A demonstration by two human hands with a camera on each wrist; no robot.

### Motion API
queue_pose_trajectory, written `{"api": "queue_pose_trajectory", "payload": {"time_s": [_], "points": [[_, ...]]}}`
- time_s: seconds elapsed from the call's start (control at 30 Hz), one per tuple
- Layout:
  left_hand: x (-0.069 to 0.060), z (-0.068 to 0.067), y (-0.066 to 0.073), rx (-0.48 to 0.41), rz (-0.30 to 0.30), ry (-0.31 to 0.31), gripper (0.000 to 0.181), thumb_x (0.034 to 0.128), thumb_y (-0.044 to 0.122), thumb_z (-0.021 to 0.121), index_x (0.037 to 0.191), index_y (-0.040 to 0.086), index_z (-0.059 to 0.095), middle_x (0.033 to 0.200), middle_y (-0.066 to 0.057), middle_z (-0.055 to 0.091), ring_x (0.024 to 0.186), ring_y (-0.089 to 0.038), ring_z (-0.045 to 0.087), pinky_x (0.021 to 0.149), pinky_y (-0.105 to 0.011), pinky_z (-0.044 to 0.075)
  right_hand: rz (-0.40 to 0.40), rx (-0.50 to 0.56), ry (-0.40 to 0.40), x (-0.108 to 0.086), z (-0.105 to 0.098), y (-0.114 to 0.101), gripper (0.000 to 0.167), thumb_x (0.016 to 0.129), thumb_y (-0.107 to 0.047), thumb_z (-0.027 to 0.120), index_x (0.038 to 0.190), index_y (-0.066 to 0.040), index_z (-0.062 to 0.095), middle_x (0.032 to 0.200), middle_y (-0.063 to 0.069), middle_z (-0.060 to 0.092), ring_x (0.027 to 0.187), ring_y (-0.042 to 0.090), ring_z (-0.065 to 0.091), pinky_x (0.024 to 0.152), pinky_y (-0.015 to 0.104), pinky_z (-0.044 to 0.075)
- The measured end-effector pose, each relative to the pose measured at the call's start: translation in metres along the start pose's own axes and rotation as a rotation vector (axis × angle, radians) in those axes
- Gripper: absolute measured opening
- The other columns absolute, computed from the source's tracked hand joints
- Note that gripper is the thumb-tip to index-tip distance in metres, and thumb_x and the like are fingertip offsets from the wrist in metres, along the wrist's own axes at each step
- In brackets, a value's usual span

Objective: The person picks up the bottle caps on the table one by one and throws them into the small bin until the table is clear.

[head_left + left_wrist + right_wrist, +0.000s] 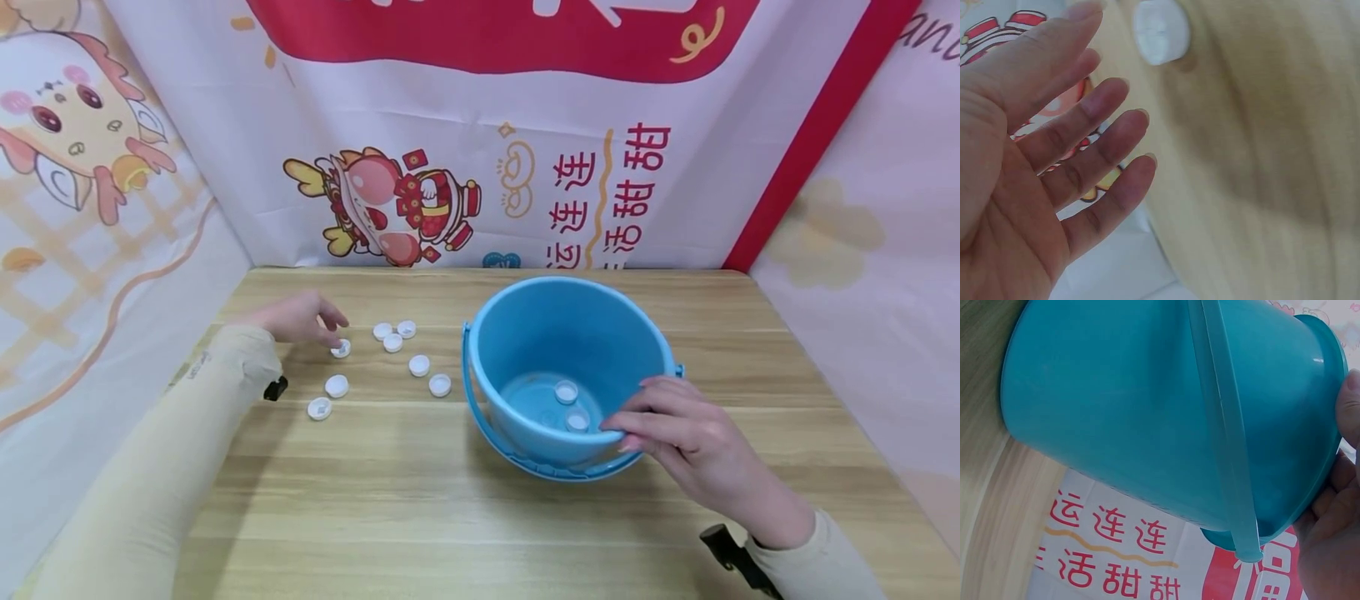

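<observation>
The left hand (296,318) hangs over a white cap (341,348) on the bench (405,508), its fingers parted, loosely bent and holding nothing. From above, the fingertips seem to meet the cap's edge; the left wrist view shows a gap beside the thumb, so I can't be sure they touch. For this pick-up, thumb and forefinger probably do best low on opposite sides of the rim, since pressing on the top could send so thin a disc skating (a smooth bench top gives little to brake it). This cap lies apart from the other caps (393,342), which leaves room for the thumb to come round.

The right hand (693,433) pinches the near right rim of the blue bucket (555,342), fingers closed over the edge. Two loose caps (566,392) lie on the bucket's floor. That grip should be firm but light, as a hard pull could tip it. The handle (1225,425) hangs down outside, away from the mouth.
</observation>
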State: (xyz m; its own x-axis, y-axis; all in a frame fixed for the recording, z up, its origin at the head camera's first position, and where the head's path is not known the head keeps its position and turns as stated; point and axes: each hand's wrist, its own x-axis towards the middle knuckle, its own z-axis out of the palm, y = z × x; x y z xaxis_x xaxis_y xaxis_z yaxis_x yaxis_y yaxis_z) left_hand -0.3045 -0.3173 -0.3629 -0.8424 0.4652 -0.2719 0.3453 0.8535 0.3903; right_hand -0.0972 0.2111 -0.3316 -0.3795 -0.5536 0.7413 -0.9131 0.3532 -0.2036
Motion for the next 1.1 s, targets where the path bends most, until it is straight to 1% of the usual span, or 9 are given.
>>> {"api": "queue_pose_trajectory", "payload": {"time_s": [0.1, 0.2, 0.27, 0.37, 0.53, 0.67, 0.87, 0.97, 1.1], "points": [[0.002, 0.008, -0.006, -0.014, -0.002, 0.007, 0.044, 0.0821, 0.023, 0.081, 0.119, 0.003, 0.070, 0.108, -0.012, 0.070, 0.105, -0.033, 0.061, 0.094, -0.054, 0.046, 0.005, -0.005, -0.002, 0.000, 0.000, -0.001, 0.033, 0.099, -0.037, 0.055, 0.104, -0.012, 0.077, 0.094, -0.002, 0.068, 0.092, 0.021, 0.057, 0.095, 0.020, 0.040], [0.005, 0.016, -0.012, -0.021, 0.007, 0.012, 0.040, 0.0807, 0.021, 0.082, 0.116, 0.004, 0.072, 0.103, -0.008, 0.070, 0.100, -0.028, 0.063, 0.091, -0.051, 0.048, 0.010, -0.003, -0.003, 0.000, 0.000, -0.001, 0.034, 0.099, -0.037, 0.055, 0.104, -0.012, 0.077, 0.094, -0.002, 0.068, 0.092, 0.021, 0.057, 0.095, 0.020, 0.040], [0.008, 0.020, -0.014, -0.015, 0.007, 0.010, 0.036, 0.0806, 0.020, 0.082, 0.113, 0.007, 0.073, 0.101, -0.004, 0.070, 0.097, -0.024, 0.062, 0.089, -0.048, 0.049, 0.013, -0.001, -0.004, 0.000, 0.000, -0.001, 0.033, 0.098, -0.037, 0.056, 0.104, -0.012, 0.077, 0.095, -0.002, 0.068, 0.093, 0.021, 0.057, 0.095, 0.020, 0.040], [0.010, 0.025, -0.016, 0.005, 0.021, 0.013, 0.029, 0.0826, 0.018, 0.079, 0.109, 0.008, 0.074, 0.098, -0.003, 0.070, 0.094, -0.023, 0.062, 0.087, -0.047, 0.050, 0.015, 0.003, -0.004, -0.001, 0.001, 0.000, 0.034, 0.098, -0.037, 0.056, 0.104, -0.011, 0.077, 0.095, -0.002, 0.068, 0.093, 0.020, 0.057, 0.095, 0.020, 0.040], [0.013, 0.031, -0.016, 0.030, 0.032, 0.056, 0.020, 0.0855, 0.020, 0.078, 0.103, 0.010, 0.074, 0.098, -0.004, 0.071, 0.095, -0.024, 0.064, 0.090, -0.050, 0.049, 0.025, 0.000, -0.006, -0.002, 0.001, 0.000, 0.034, 0.098, -0.038, 0.056, 0.104, -0.012, 0.077, 0.095, -0.002, 0.068, 0.094, 0.020, 0.057, 0.096, 0.019, 0.040], [0.013, 0.034, -0.013, 0.052, 0.025, 0.090, 0.016, 0.0859, 0.020, 0.078, 0.099, 0.010, 0.075, 0.094, -0.002, 0.071, 0.091, -0.022, 0.063, 0.087, -0.047, 0.050, 0.014, 0.008, 0.005, -0.002, 0.002, 0.000, 0.034, 0.098, -0.037, 0.056, 0.103, -0.011, 0.077, 0.094, -0.001, 0.068, 0.094, 0.021, 0.057, 0.098, 0.021, 0.039], [0.014, 0.036, -0.001, 0.082, 0.002, 0.072, 0.011, 0.0884, 0.020, 0.076, 0.093, 0.010, 0.076, 0.083, 0.001, 0.068, 0.077, -0.018, 0.060, 0.077, -0.043, 0.052, -0.004, 0.016, 0.033, -0.002, 0.002, 0.000, 0.034, 0.099, -0.036, 0.056, 0.101, -0.010, 0.077, 0.092, 0.001, 0.068, 0.094, 0.022, 0.057, 0.100, 0.023, 0.038], [0.015, 0.036, 0.001, 0.096, 0.000, 0.071, 0.010, 0.0884, 0.020, 0.076, 0.092, 0.011, 0.076, 0.082, 0.001, 0.068, 0.077, -0.017, 0.060, 0.077, -0.042, 0.052, 0.003, 0.016, 0.039, -0.002, 0.002, -0.001, 0.034, 0.098, -0.037, 0.056, 0.101, -0.009, 0.077, 0.092, 0.001, 0.068, 0.094, 0.022, 0.057, 0.101, 0.023, 0.038], [0.014, 0.036, 0.000, 0.104, -0.012, 0.067, 0.009, 0.0882, 0.020, 0.076, 0.091, 0.012, 0.077, 0.081, 0.002, 0.068, 0.076, -0.017, 0.060, 0.076, -0.040, 0.052, -0.001, 0.022, 0.046, -0.001, 0.003, -0.001, 0.034, 0.098, -0.036, 0.057, 0.101, -0.009, 0.077, 0.092, 0.002, 0.068, 0.094, 0.022, 0.057, 0.102, 0.024, 0.038]]}}
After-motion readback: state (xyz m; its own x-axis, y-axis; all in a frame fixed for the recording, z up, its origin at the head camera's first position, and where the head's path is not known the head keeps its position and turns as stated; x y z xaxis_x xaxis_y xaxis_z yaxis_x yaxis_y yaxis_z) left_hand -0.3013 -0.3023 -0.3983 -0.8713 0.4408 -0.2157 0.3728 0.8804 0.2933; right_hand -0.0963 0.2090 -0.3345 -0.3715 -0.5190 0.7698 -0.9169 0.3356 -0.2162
